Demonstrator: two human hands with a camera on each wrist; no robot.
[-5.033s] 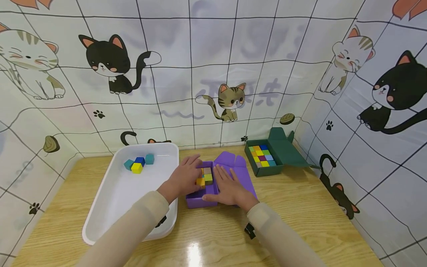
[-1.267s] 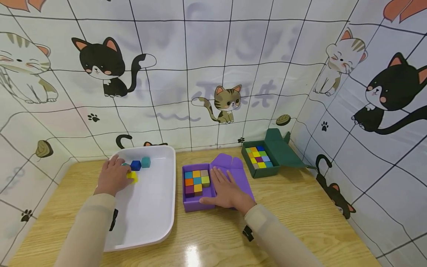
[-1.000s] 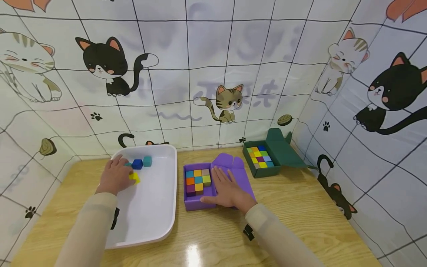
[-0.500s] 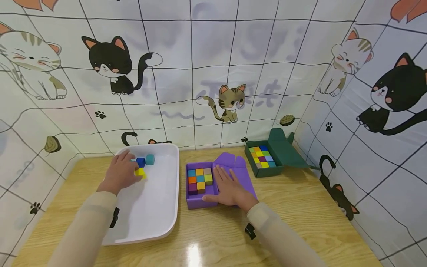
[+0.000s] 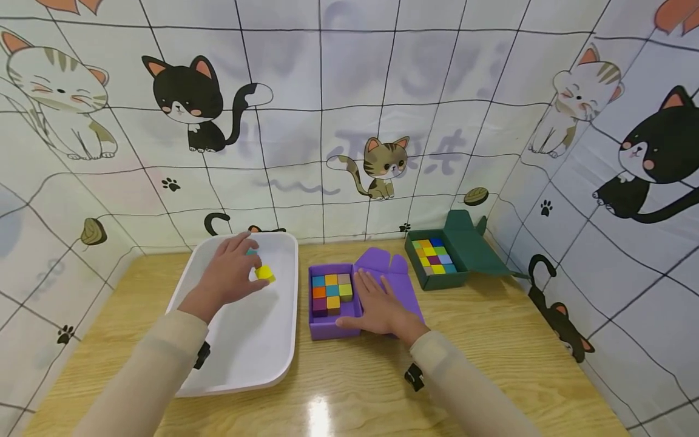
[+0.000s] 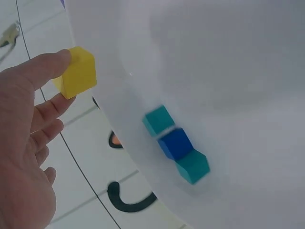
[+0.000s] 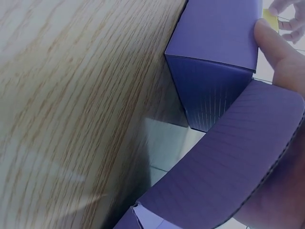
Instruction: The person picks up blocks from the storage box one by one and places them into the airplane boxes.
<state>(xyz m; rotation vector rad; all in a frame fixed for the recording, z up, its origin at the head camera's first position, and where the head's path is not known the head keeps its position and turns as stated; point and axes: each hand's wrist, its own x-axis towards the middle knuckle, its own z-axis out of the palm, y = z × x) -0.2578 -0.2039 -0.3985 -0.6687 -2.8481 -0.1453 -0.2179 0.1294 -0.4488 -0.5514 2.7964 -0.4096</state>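
Between thumb and fingertips, my left hand point(image 5: 232, 273) pinches a yellow cube point(image 6: 78, 74), lifted over the white tray point(image 5: 248, 346). Two teal cubes point(image 6: 158, 120) and a blue cube point(image 6: 176, 144) lie in the tray; the hand mostly hides them in the head view. My right hand point(image 5: 377, 306) lies with straight fingers on the opened lid point(image 5: 406, 291) of a purple box, its thumb point(image 7: 274, 43) at the box's edge. Inside the purple box point(image 5: 334, 332) several coloured cubes sit in rows toward the back and left, with bare floor at the front right.
A dark green box point(image 5: 443, 281) packed with several coloured cubes stands at the back right, its lid point(image 5: 480, 249) folded open to the right. The wooden table point(image 5: 360, 388) meets cat-printed sheeting point(image 5: 284, 139) behind and at both sides.
Five seconds ago my left hand was in the purple box. It then reached the tray's cubes, and now it has risen and moved right with the yellow cube. My right hand stays put.
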